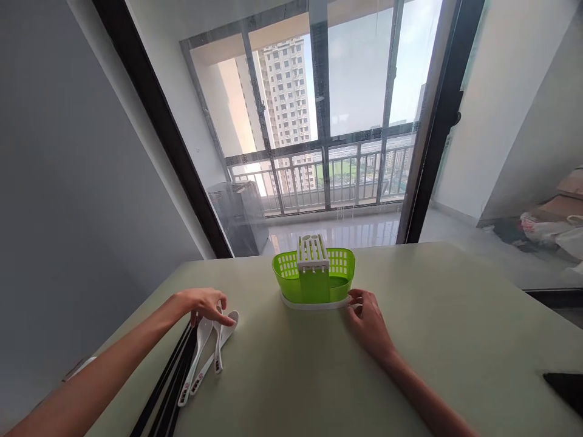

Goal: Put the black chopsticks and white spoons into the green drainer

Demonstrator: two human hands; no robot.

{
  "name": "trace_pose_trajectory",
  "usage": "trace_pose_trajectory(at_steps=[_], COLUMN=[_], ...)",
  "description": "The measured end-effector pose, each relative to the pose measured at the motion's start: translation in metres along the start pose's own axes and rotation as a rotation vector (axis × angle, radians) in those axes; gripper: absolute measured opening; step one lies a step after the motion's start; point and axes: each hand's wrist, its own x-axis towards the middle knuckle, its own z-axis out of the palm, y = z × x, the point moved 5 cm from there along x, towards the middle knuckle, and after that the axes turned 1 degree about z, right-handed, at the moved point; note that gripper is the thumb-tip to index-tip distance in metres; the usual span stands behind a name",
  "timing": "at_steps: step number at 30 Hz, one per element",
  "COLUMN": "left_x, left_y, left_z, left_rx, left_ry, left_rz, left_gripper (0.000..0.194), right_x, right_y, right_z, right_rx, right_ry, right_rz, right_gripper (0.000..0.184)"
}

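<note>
My left hand [208,305] is over the bowl ends of several white spoons [198,352], thumb and fingers apart; its fingertips partly cover them, and contact is hard to make out. The spoons overlap, with dark marks at their handle ends. Beside them on the left lie several black chopsticks [170,388]. A bright green cutlery basket [314,286] stands upright near the table's far edge, with slotted sides, a white slotted piece on its middle and a white base. My right hand [368,318] has its curled fingers and thumb at the right end of that base, gripping its edge.
The pale green table [291,376] reaches to a glass door with a dark frame [421,182]. A black object [565,388] lies at the right table edge. Beyond the glass are a balcony railing and a grey cabinet [241,215]. Bags [546,233] sit on the floor at right.
</note>
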Motion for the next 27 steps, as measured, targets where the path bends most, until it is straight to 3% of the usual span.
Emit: trace_pose_trajectory(at_steps=[3,5,8,10,13,16,18,21,27], left_x=[-0.001,-0.010,-0.042,-0.062,-0.067,-0.051,-0.037,-0.025,-0.018], left_y=[0.022,0.055,0.120,0.164,0.225,0.256,0.257,0.235,0.137], left_z=[-0.020,-0.042,-0.070,-0.076,-0.065,-0.049,-0.043,-0.045,-0.058], left_rx=[0.103,0.160,0.077,0.003,0.034,0.095,0.130,0.156,0.065], left_ry=[0.216,0.516,1.028,1.255,1.305,1.257,1.221,1.223,1.322], left_rz=[0.035,0.164,0.438,0.586,0.718,0.703,0.669,0.634,0.481], left_gripper=[0.089,0.079,0.057,0.048,0.054,0.063,0.059,0.050,0.046], right_x=[0.000,0.000,0.000,-0.001,-0.001,-0.002,-0.002,-0.002,-0.003], right_y=[0.000,-0.001,-0.002,-0.003,-0.004,-0.004,-0.004,-0.003,0.000], right_z=[0.000,0.000,-0.001,-0.001,-0.002,-0.003,-0.004,-0.005,-0.005], right_rx=[0.007,0.011,0.013,0.013,0.009,0.001,-0.006,-0.016,-0.021], right_ry=[0.008,0.014,0.025,0.027,0.017,0.012,0.012,0.008,0.002], right_rz=[0.000,-0.003,-0.003,-0.001,0.003,0.006,0.007,0.007,0.004], right_gripper=[0.026,0.026,0.025,0.024,0.025,0.025,0.024,0.024,0.026])
